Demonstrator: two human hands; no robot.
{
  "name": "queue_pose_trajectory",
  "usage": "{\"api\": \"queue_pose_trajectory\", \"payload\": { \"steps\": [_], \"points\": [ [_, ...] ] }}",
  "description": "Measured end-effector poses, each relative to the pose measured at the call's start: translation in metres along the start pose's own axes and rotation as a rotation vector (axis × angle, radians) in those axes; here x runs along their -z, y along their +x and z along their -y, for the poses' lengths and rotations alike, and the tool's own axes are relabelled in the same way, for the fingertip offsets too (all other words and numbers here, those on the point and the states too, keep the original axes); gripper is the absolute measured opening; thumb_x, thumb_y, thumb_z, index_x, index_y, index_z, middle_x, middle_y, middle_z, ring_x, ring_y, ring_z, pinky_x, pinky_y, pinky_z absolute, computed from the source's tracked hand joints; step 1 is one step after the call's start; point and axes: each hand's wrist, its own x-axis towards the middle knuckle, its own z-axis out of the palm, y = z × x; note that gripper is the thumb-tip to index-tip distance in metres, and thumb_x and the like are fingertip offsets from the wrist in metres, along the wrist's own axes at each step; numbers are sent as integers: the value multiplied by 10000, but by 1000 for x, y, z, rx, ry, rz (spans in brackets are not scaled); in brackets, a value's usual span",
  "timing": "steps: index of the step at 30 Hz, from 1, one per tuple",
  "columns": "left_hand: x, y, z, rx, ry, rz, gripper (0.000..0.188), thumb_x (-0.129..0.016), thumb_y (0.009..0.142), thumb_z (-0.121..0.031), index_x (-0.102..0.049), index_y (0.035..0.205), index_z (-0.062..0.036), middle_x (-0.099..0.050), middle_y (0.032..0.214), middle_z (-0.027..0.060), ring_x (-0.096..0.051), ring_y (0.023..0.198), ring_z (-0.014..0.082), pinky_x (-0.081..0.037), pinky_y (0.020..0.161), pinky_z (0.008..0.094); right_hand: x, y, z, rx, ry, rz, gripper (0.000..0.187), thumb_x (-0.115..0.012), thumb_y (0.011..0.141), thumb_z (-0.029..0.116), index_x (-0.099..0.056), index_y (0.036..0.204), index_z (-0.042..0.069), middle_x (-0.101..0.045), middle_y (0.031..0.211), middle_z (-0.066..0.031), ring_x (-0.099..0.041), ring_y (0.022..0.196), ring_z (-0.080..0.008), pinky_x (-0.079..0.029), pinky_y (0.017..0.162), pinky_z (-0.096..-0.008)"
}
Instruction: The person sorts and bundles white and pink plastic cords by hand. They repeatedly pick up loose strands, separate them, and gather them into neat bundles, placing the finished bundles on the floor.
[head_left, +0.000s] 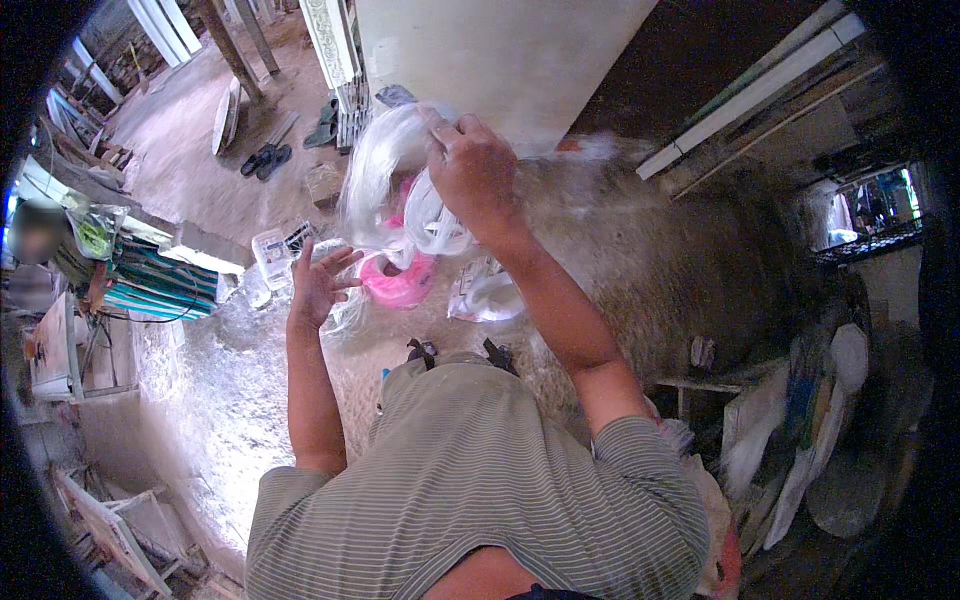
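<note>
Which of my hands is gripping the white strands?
Your right hand: its fingers are closed at the top of the white strands, while your left hand is open and lower in the picture.

Glossy and pale, a loose hank of white strands [375, 175] hangs in wide loops from the raised right hand [475, 170], gripped near its top, as I watch remotely through the head camera. Its larger loop bows out to the left; a smaller one curls just below the hand, and the lower strands trail in a blurred tangle toward the spread left hand [320, 287]. I cannot tell whether those fingers touch it. Below, I see a bright pink bundle [400, 287], curved like a crescent, white strands crossing its upper edge.
</note>
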Motion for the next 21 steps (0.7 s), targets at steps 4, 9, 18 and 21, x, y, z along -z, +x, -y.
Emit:
{"api": "queue_pose_trajectory", "payload": {
  "steps": [4, 9, 18, 21],
  "points": [
    [-56, 25, 1, -465, 756, -375, 734, -651, 889, -415, -351, 1406, 10, -387, 1455, 194, -429, 1310, 298, -426, 1045, 385, 5, -6, 0, 11, -33, -25, 354, -655, 838, 183, -687, 1191, 193, -595, 807, -104, -624, 754, -300, -511, 679, -437],
    [-162, 54, -18, -986, 1046, -370, 712, -778, 805, -222, -413, 1379, -12, -463, 1390, 171, -438, 1300, 277, -365, 1081, 403, 16, -9, 1, 10, -47, -12, 363, -658, 836, 183, -682, 1198, 202, -611, 816, -115, -628, 750, -303, -510, 680, -440],
    [-187, 63, -24, -873, 763, -99, 299, -667, 881, -81, -628, 1172, -21, -677, 966, 13, -609, 798, 78, -472, 692, 234, 30, -17, -23, -147, 44, -23, 396, -651, 853, 258, -641, 1237, 164, -652, 910, -155, -649, 838, -351, -517, 763, -471],
    [-195, 55, -26, -984, 751, -23, 297, -650, 869, -84, -636, 1162, -45, -654, 904, -28, -543, 692, 40, -416, 588, 211, 25, -29, -33, -216, 123, 10, 440, -640, 855, 272, -606, 1276, 148, -659, 951, -171, -650, 871, -372, -516, 789, -485]
  ]
}}
